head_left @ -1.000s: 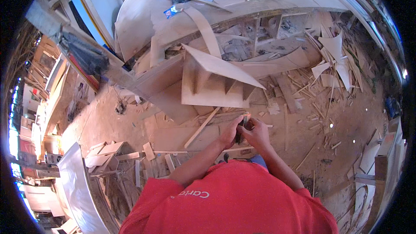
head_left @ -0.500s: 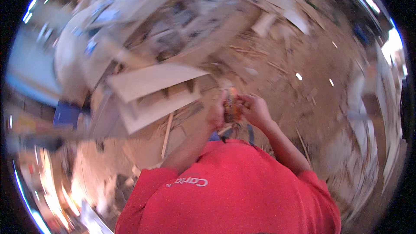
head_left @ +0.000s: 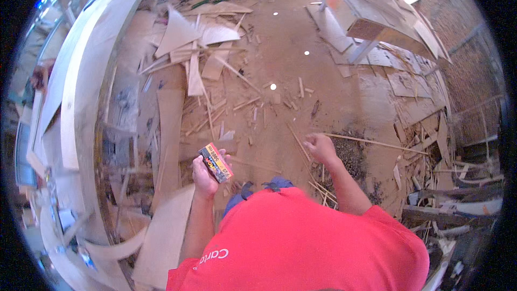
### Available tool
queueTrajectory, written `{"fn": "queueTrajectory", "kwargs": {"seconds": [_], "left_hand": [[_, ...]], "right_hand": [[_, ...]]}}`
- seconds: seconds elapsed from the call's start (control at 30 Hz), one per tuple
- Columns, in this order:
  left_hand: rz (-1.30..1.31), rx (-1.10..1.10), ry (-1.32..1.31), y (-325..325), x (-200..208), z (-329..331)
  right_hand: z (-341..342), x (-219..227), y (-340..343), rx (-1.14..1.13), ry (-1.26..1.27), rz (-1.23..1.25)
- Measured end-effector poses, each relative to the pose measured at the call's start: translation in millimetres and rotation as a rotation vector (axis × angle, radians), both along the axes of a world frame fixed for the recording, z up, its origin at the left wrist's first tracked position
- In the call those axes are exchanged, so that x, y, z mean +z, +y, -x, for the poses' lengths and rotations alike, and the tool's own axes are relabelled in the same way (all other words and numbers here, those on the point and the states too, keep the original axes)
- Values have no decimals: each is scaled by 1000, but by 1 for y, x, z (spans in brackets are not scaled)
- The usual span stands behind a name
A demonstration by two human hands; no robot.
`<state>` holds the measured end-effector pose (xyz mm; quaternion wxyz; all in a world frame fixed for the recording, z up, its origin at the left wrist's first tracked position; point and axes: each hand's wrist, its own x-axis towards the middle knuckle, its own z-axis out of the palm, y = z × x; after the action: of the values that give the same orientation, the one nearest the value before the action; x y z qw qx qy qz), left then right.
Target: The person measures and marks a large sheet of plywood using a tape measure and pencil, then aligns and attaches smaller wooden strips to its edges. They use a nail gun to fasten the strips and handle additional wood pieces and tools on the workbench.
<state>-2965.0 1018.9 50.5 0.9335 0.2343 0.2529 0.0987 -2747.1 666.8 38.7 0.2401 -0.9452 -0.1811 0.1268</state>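
The left hand [head_left: 203, 175] grips a small rectangular box [head_left: 216, 163] — dark with orange and yellow print — fingers wrapped around its lower end, above the dusty sawdust-covered floor [head_left: 280, 54]. To the right of the box, well apart, the right hand [head_left: 320, 147] hangs loosely curled and empty. Beyond the box lie pale plywood offcuts [head_left: 188, 43] and thin wood strips [head_left: 245, 102].

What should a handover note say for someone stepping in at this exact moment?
Left hand: holds a small colourful box, flat and face up, at waist height.
Right hand: loosely closed, apart from the box; whether it holds something small cannot be told.
Around: dirt floor strewn with wood scraps, plywood sheets at the left.
Done: box picked up. Left: nothing further shows as started.
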Motion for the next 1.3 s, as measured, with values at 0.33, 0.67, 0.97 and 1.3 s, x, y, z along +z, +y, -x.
{"fn": "queueTrajectory", "kwargs": {"seconds": [0.33,0.67,0.97,1.3], "left_hand": [[2,-275,-55,33,-11,-203],[-4,-168,185,25,-66,-442],[-71,-57,351,46,-91,-632],[-15,-114,329,105,-112,-947]], "right_hand": [[110,-169,-157,-492,666,286],[-146,-261,-227,-168,377,431],[-552,-73,-3,-416,222,-296],[-644,-279,-185,-891,277,138]]}}
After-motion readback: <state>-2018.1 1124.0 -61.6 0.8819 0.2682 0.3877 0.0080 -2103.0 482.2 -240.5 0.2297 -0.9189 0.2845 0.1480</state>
